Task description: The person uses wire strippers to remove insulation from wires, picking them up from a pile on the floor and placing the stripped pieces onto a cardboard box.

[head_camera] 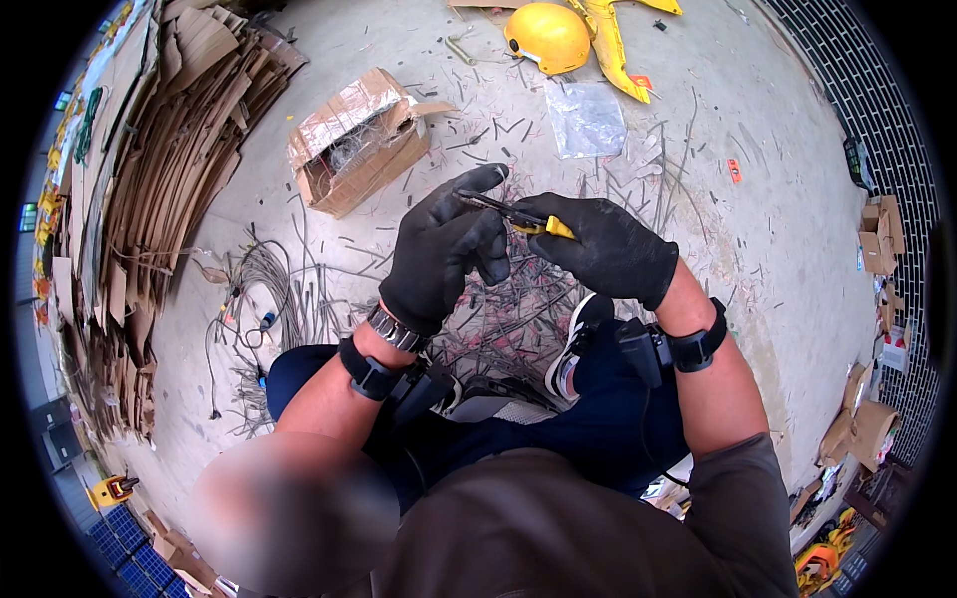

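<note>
Both my hands wear black work gloves. My right hand point(602, 247) grips a yellow-handled hand tool point(557, 227), and its narrow dark front part points at my left palm. I cannot tell whether it is a cutter or a stripper. My left hand point(445, 250) has its index finger and thumb spread around the tool's front end. Whether a thin dark piece is pinched there is hidden by the gloves. Below my hands, many short grey and red cable offcuts point(516, 306) lie heaped on the concrete floor between my feet.
An open cardboard box point(389, 168) stands ahead on the left, near tall stacked flattened cardboard point(187, 127). Coiled grey cables point(258, 280) lie left of my knee. A yellow helmet-like shell point(549, 37), a yellow plastic part point(613, 52) and a clear plastic bag point(587, 119) lie ahead.
</note>
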Tool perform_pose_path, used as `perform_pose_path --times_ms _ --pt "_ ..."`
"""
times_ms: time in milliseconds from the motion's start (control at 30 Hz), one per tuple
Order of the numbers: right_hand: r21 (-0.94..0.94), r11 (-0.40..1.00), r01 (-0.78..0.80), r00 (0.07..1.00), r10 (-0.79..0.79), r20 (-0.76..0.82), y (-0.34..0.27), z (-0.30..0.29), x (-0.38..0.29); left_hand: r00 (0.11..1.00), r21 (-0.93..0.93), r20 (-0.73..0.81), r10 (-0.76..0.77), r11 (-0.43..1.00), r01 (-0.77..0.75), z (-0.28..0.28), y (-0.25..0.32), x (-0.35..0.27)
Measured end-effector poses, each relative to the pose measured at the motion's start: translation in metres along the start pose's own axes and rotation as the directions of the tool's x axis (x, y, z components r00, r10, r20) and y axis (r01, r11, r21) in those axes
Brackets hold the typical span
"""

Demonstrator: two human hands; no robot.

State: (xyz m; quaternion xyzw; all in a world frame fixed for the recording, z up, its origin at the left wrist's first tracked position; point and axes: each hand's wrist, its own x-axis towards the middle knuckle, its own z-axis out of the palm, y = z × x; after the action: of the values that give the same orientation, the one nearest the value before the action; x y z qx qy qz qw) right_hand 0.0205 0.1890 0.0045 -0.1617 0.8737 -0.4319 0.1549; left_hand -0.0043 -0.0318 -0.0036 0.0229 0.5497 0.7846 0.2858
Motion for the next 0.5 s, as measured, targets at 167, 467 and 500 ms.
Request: perform_pose_path --times_ms 167,467,500 --pt "-0.046 0.997 0.056 0.996 -0.059 -0.066 0.0034 0.0021 0.0 1.0 -0.002 -0.001 -0.015 1.0 0.015 0.0001 0.0015 0.0003" --pt "-0.11 0.994 0.02 0.989 -0.036 -0.145 0.0062 -0.0029 -0.0007 0.971 0.066 -0.204 -0.129 0.987 0.145 0.0037 -0.0007 0.0007" --pt "-0.117 0.993 0.026 0.985 -0.045 -0.164 0.0082 -0.0026 -0.0013 0.964 0.1 -0.228 -0.139 0.981 0.166 0.0038 -0.0018 0.0007"
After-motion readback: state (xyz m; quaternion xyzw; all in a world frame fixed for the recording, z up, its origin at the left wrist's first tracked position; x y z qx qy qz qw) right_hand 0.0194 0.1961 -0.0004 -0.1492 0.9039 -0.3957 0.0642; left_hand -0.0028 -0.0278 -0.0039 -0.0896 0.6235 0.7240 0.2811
